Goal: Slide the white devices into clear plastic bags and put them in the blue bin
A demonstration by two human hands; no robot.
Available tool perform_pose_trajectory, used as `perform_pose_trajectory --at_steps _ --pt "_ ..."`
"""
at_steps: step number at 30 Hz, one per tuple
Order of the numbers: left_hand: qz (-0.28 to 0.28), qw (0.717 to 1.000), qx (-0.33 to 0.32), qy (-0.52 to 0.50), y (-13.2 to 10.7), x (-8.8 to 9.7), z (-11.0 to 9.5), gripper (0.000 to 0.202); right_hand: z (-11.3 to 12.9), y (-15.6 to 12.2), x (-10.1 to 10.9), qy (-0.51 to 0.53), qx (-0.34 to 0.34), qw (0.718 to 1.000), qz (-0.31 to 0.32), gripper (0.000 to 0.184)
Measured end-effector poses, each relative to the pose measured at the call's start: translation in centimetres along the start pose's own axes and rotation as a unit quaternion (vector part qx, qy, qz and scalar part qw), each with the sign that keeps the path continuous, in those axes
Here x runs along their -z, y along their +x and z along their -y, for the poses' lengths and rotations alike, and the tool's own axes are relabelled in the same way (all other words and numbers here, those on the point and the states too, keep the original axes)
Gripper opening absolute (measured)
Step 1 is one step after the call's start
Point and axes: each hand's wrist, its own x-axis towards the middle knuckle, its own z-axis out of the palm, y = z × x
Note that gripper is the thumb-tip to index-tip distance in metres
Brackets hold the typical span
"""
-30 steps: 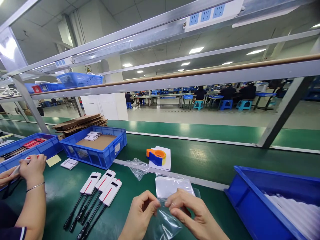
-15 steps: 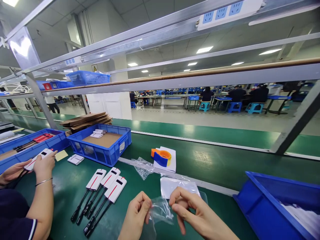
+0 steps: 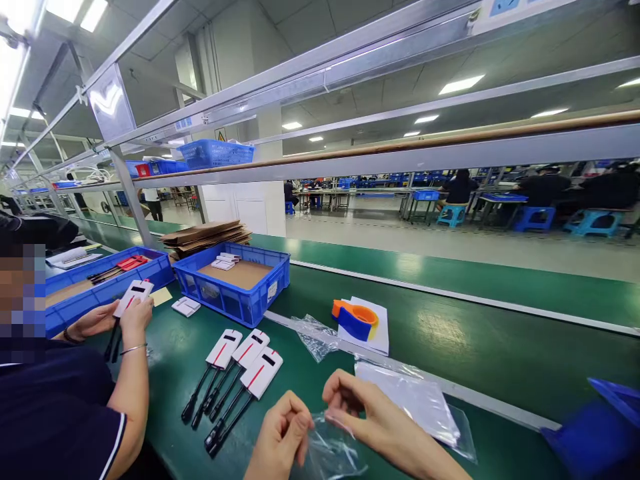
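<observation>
Low in the middle of the head view, my left hand (image 3: 283,433) pinches the edge of a clear plastic bag (image 3: 333,453). The bag hangs limp and looks flat. My right hand (image 3: 365,413) is closed, thumb and fingertips at the bag's upper right edge. To the left of my hands lie three white flat devices (image 3: 262,373) with a red line, a dark window and black cables. Beyond my right hand lies a stack of white sheets in clear plastic (image 3: 410,400).
A co-worker's hands (image 3: 135,317) hold a similar white device at left. Blue bins (image 3: 233,283) stand behind, beside stacked cardboard (image 3: 207,235). An orange and blue tape dispenser (image 3: 356,320) rests on paper. A blue bin (image 3: 595,427) sits at right. A metal shelf (image 3: 400,157) spans above.
The view has swung left, so the bench things sit further right. My right hand has come closer to my left at the bag's edge. The co-worker's device has been tilted more upright.
</observation>
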Motion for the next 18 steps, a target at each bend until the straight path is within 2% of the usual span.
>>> perform_pose_trajectory --at_steps 4,6,9,11,13,18 --pt "0.038 0.999 0.022 -0.01 0.4 -0.1 1.4 0.059 0.8 1.4 0.4 -0.101 0.05 0.993 -0.041 0.016" --pt "0.024 0.999 0.018 -0.02 0.7 0.0 2.0 0.057 0.8 1.6 0.8 -0.111 0.066 0.989 -0.077 0.013" --pt "-0.013 1.0 0.001 -0.015 0.9 0.1 2.2 0.054 0.6 0.6 1.5 -0.088 0.1 0.984 -0.122 0.023" --pt "-0.029 1.0 -0.007 0.0 0.9 0.1 2.0 0.054 0.4 -0.4 1.9 -0.081 0.114 0.984 -0.107 0.033" --pt "-0.042 0.999 -0.013 0.026 0.7 -0.2 1.6 0.054 0.5 -1.5 2.0 -0.092 0.114 0.987 -0.066 0.038" --pt "-0.091 0.99 -0.041 0.099 0.1 -1.0 0.4 0.054 1.2 -2.3 0.9 -0.129 0.091 0.987 0.005 0.022"
